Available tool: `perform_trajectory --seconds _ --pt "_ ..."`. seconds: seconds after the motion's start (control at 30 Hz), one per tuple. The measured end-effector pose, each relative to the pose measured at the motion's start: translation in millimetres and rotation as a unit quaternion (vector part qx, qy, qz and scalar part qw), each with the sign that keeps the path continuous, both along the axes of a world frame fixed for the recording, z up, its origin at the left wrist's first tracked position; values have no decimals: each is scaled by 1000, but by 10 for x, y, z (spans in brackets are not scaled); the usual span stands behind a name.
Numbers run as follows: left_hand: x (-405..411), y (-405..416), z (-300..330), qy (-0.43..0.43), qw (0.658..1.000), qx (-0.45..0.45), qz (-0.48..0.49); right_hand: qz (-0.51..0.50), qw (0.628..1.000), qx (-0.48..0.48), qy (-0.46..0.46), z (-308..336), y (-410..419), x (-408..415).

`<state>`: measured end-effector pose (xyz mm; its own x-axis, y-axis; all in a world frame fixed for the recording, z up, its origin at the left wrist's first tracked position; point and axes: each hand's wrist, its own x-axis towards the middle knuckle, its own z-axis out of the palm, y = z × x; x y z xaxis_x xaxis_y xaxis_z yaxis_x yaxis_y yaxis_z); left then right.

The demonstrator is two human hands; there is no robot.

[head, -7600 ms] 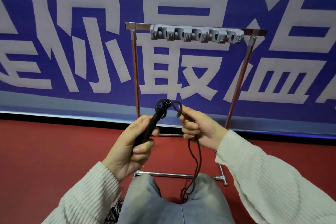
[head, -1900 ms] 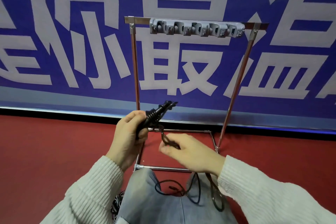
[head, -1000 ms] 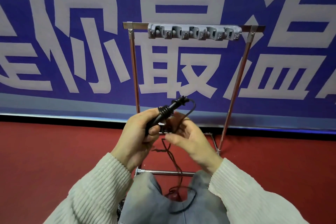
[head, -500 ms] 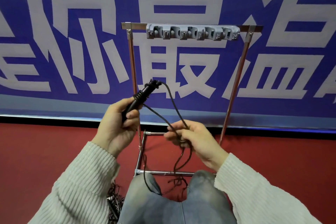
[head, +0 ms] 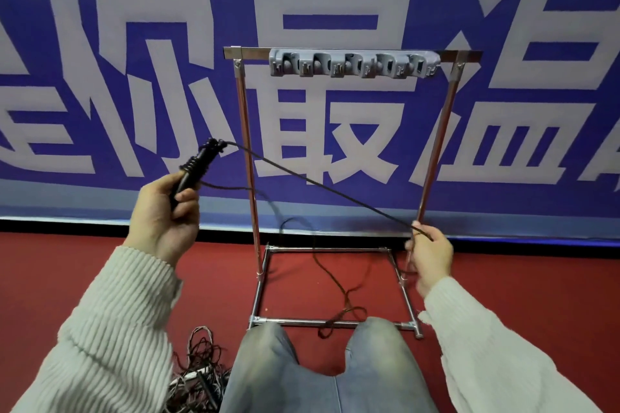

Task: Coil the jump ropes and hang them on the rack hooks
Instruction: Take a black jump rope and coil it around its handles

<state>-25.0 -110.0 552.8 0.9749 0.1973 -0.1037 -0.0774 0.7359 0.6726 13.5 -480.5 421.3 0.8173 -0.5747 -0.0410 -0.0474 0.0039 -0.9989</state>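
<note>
I'm on the coiling step here. My left hand (head: 161, 214) is clenched round the black rope handle (head: 194, 168), raised at left, with a few turns of cord wound on its upper part. My right hand (head: 427, 253) pinches the cord (head: 322, 185) out at right, so a line runs taut from the handle tip across to those fingers. The slack part of the jump rope (head: 330, 273) drops in front of the rack (head: 352, 54) and trails over the floor to a snarl by my knees (head: 322, 365), crossing the rack's near base bar.

Next move, I reckon: bring that stretched length back around the handle for another turn, feeding slack without letting the wound turns slip. Nothing hangs on the grey hook strip (head: 354, 64) yet; it sits on the top bar, well above both hands.

More ropes lie in a tangled heap (head: 198, 369) at near left. Red floor (head: 520, 278), blue banner (head: 335, 3) with big white characters along the far wall.
</note>
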Motion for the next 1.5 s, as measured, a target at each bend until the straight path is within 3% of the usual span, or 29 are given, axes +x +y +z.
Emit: perform_trajectory --seconds 0.03,0.07,0.1,0.13,0.23,0.4,0.57,0.73,0.87,1.0,1.07,1.13,1.17,1.3,1.37,1.4,1.47,1.5 --pt "0 29 1 -5 1000 -2 6 8 973 -227 37 -121 -115 -15" --pt "-4 40 0 -10 1000 -2 8 41 899 -427 83 -234 -220 -44" --pt "0 35 -1 -9 1000 1 7 81 828 -541 126 -329 -305 -52" --pt "0 14 -2 -6 1000 9 5 128 796 -568 164 -396 -369 -67" --pt "-24 -144 12 -2 999 52 -13 247 862 -403 181 -450 -365 -84" --pt "-78 -494 42 -1 994 90 -60 409 868 -273 74 -122 227 -146" --pt "-155 -783 85 22 987 109 -118 365 913 -160 -87 364 928 -224" --pt "-217 -896 118 37 980 108 -164 463 871 -140 -89 595 1319 -207" --pt "-207 -855 189 19 983 47 -176 443 889 -20 -112 513 1547 -268" --pt "-94 -659 216 -6 994 8 -113 435 894 12 -102 381 1514 -471" --pt "-38 -634 137 -10 995 96 -34 446 886 -62 -110 368 1466 -572" --pt "16 -644 -30 -8 962 265 59 436 848 -274 -122 421 1419 -665" --pt "40 -644 -124 -10 927 361 99 425 815 -371 -132 467 1394 -699" --pt "32 -583 -484 -40 713 679 171 405 729 -532 -146 842 1207 -776" --pt "-25 -597 -604 -99 616 772 124 410 654 -617 -151 1024 1132 -754" --pt "-74 -623 -622 -140 583 796 79 415 623 -644 -158 1103 1104 -713" --pt "-223 -666 -583 -223 562 795 -47 426 601 -656 -166 1265 1044 -616" --pt "-301 -683 -547 -255 569 775 -103 440 615 -633 -168 1313 1004 -546"
